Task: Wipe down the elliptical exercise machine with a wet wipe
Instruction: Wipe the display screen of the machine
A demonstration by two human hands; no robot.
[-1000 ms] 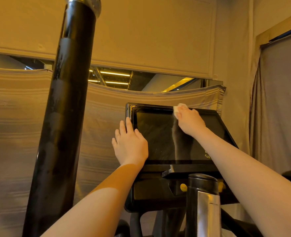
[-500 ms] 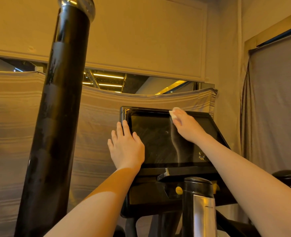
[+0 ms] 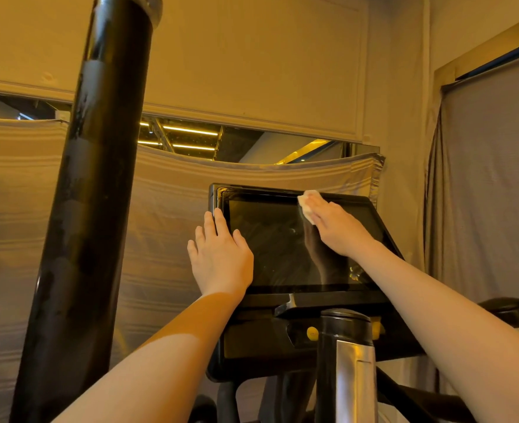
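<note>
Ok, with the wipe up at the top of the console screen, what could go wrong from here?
1. The right hand presses the small white wet wipe at the top edge of the glossy black console screen; streaks already show, and more smearing is likely.
2. The left hand lies flat on the screen's left edge, so it may leave fingerprints on the glass.
3. Pressing could trigger the touchscreen if it is powered.

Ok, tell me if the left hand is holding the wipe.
No, the wipe is under the right hand; the left hand lies flat, empty, on the screen's edge.
</note>
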